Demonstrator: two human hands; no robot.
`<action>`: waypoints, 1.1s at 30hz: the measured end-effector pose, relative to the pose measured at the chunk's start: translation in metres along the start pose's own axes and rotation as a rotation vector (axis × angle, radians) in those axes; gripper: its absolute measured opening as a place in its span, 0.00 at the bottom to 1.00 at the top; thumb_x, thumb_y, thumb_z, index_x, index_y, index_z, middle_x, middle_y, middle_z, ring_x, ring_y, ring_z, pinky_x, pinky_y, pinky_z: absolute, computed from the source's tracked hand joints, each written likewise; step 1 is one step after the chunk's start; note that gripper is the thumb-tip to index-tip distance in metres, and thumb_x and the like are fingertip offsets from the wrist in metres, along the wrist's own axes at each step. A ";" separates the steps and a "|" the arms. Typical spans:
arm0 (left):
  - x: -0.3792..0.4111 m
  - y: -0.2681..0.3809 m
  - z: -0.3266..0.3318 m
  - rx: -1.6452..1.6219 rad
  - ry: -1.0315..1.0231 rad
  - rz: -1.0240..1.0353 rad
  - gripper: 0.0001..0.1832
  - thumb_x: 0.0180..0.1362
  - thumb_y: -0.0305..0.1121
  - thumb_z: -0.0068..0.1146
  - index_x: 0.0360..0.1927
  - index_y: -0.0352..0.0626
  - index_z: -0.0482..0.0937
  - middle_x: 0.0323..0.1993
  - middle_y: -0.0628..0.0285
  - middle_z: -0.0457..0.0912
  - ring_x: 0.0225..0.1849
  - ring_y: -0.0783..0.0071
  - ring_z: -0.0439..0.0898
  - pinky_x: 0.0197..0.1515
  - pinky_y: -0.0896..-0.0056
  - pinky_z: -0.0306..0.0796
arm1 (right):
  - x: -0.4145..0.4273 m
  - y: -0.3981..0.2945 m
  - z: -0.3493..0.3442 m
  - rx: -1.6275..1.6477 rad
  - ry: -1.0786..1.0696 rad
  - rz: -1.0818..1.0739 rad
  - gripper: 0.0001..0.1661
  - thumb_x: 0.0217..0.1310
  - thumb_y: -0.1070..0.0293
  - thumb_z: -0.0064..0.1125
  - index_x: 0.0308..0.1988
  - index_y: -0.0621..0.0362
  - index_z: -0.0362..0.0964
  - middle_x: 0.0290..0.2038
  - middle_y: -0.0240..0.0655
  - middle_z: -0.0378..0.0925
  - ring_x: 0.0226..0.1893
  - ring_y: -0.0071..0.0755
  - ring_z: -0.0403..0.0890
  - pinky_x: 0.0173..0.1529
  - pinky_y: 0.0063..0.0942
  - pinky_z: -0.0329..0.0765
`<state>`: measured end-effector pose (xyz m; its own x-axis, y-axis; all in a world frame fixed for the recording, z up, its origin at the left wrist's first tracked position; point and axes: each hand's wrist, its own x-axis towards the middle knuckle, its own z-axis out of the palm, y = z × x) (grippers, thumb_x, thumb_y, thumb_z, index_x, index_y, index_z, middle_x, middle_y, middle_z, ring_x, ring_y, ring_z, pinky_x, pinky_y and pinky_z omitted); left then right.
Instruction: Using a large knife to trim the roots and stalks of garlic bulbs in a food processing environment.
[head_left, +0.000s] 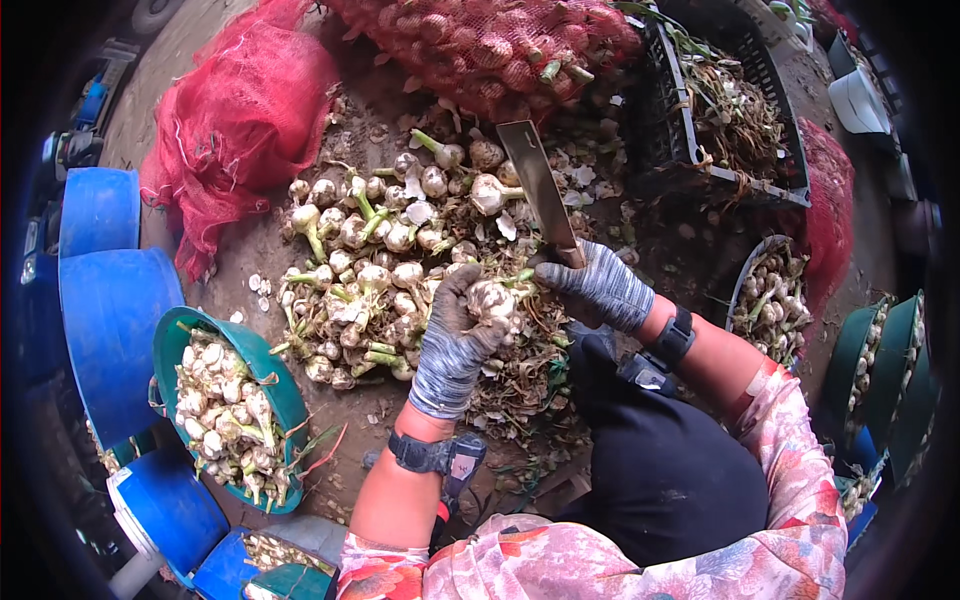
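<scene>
A garlic bulb (491, 300) with a short green stem is gripped in my left hand (455, 341), which wears a grey knit glove dirty at the fingers. My right hand (600, 281), gloved alike, grasps the handle of a broad-bladed knife (541, 187). The blade points up and away from me, and the right thumb lies by the end of the bulb's stem. Under and beyond both hands spreads a heap of garlic bulbs (371, 277), many with soil and cut green stems. Dry roots and leaf trimmings (517, 382) lie just below the held bulb.
A green tub (289, 390) of trimmed garlic stands at left beside blue barrels (120, 322). Red mesh sacks (247, 112) lie at the back, one full of garlic (487, 52). A black crate (679, 112) holds dry trimmings. At right sits a basin (739, 281) of garlic.
</scene>
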<state>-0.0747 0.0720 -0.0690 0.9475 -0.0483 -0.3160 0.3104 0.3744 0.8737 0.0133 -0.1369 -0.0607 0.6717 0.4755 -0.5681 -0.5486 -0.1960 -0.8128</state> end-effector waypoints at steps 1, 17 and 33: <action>0.000 -0.002 0.005 -0.006 0.000 -0.004 0.40 0.55 0.42 0.71 0.66 0.42 0.62 0.49 0.62 0.77 0.43 0.72 0.80 0.49 0.66 0.77 | 0.000 0.006 0.000 -0.002 0.002 0.006 0.20 0.62 0.48 0.66 0.36 0.53 0.77 0.23 0.22 0.74 0.23 0.15 0.72 0.28 0.21 0.70; -0.014 -0.061 -0.043 1.306 -0.169 0.523 0.27 0.66 0.42 0.54 0.68 0.51 0.67 0.61 0.57 0.75 0.60 0.61 0.76 0.61 0.57 0.70 | -0.040 -0.021 0.004 -1.063 -0.069 -0.428 0.11 0.53 0.60 0.65 0.37 0.50 0.75 0.29 0.42 0.80 0.34 0.53 0.82 0.35 0.44 0.78; -0.027 -0.033 -0.021 0.554 -0.245 0.208 0.30 0.60 0.29 0.55 0.66 0.39 0.62 0.59 0.55 0.73 0.57 0.63 0.75 0.59 0.64 0.72 | -0.018 0.021 -0.008 -1.073 -0.105 -0.403 0.14 0.46 0.67 0.62 0.37 0.54 0.74 0.28 0.45 0.79 0.33 0.57 0.81 0.37 0.47 0.77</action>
<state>-0.1116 0.0802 -0.0968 0.9617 -0.2613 -0.0823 0.0488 -0.1324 0.9900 -0.0063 -0.1566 -0.0686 0.6298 0.7287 -0.2690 0.4371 -0.6187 -0.6528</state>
